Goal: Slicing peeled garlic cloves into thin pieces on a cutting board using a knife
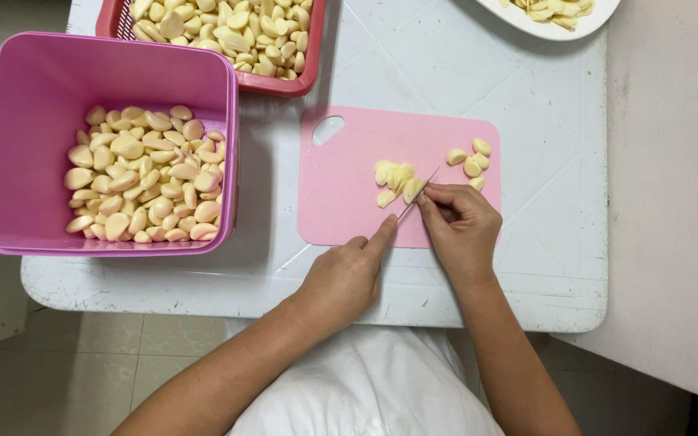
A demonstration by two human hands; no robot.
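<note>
Left hand [349,274] grips a small knife [418,194], forefinger stretched along its back, the blade slanting up and away to the right into a pale garlic clove [412,190] on the pink cutting board [341,194]. Right hand [460,226], closed with fingertips curled down, pins that clove just right of the blade. Cut slices [389,176] lie just left of it; whole cloves [472,160] wait beyond the right hand, while the pink tub [34,89] sits well apart on the white worktop [543,97].

The red basket [284,81] and white plate [555,31] run off the top edge. The knife [418,194] handle is hidden inside a fist, and the clove under its blade is perhaps half covered by fingers.
</note>
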